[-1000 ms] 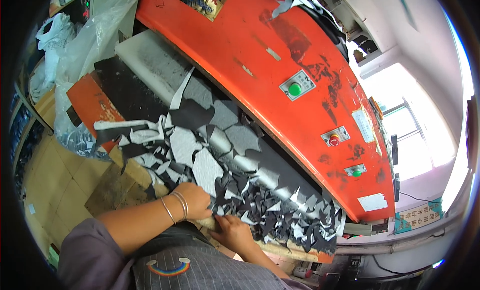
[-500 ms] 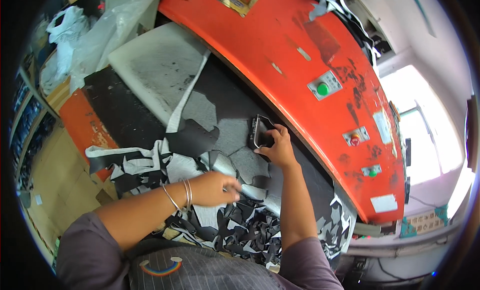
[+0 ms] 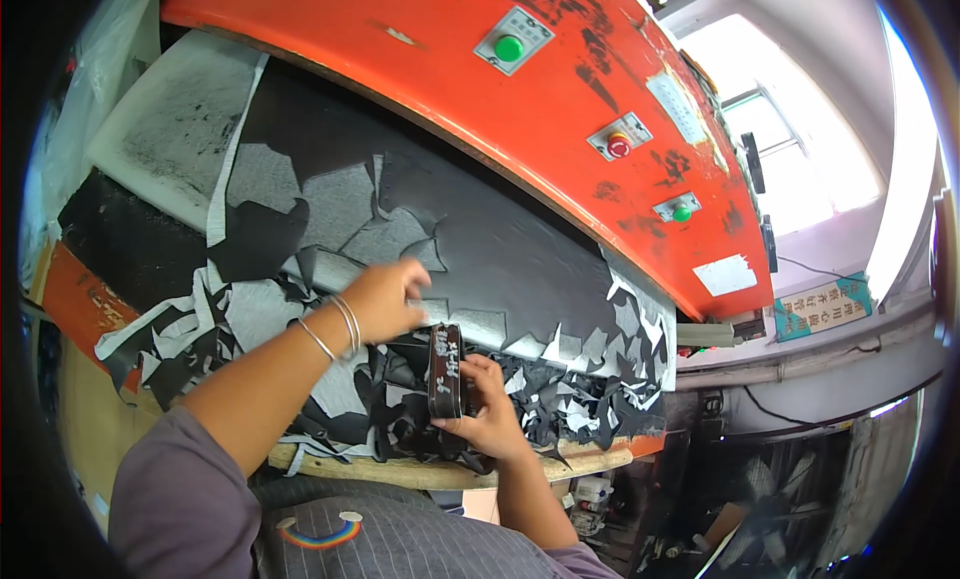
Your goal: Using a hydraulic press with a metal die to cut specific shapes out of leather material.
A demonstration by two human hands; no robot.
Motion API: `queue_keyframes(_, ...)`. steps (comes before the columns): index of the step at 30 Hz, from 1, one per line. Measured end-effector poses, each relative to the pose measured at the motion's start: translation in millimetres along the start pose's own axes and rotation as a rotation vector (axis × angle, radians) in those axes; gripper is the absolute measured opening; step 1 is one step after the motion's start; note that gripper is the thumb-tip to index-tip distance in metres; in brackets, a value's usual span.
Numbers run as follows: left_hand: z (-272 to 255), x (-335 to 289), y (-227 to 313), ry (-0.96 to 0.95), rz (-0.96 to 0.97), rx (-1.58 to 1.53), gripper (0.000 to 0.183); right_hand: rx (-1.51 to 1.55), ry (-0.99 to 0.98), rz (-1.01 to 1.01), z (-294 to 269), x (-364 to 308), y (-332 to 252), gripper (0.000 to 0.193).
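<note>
My right hand (image 3: 488, 409) grips a dark, narrow-walled cutting die (image 3: 445, 372), with white markings on its side. It is held over the heap of scraps at the near edge of the sheet. Just beyond it my left hand (image 3: 383, 301), bracelets on its wrist, hovers with fingers apart; they are slightly blurred and nothing shows in them. Under and past my hands lies a black sheet (image 3: 480, 239) with grey backing, its near edge cut ragged. Loose grey-backed pieces (image 3: 335, 204) rest on its left part.
A red press beam (image 3: 440, 69) with green and red buttons spans the far side. Black and grey scraps (image 3: 560, 389) pile along the near side, above a wooden rail (image 3: 400, 469). At the far left lies a worn pale board (image 3: 180, 119).
My right hand has brought the cutting die from the sheet beside the press beam back toward me, over the scraps. My view has shifted right; my left hand stays raised, now beside the die.
</note>
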State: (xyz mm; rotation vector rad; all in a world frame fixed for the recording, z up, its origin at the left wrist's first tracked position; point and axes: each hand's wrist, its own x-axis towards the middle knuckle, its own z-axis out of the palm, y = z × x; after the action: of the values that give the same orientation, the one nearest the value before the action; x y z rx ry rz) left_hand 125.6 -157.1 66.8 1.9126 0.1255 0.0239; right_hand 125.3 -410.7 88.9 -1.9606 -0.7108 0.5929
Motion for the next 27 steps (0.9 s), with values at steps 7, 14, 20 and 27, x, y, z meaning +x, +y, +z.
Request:
queue_keyframes(7, -44, 111, 8, 0.475, -0.372, 0.504, 0.072, -0.555, -0.242, -0.079, -67, -25, 6, 0.064)
queue_keyframes(14, -29, 145, 4, 0.334, -0.58, 0.649, 0.062, -0.631, -0.147, -0.318, -121, 55, 20, 0.071)
queue_keyframes(20, 13, 111, 2, 0.655, -0.184, 0.323, 0.043, -1.009, -0.046, -0.344, -107, 108, 72, 0.067)
queue_keyframes(27, -5, -28, 9, 1.035, -0.169, -0.551, 0.021, -1.012, -0.074, -0.358, -109, 99, 84, 0.069)
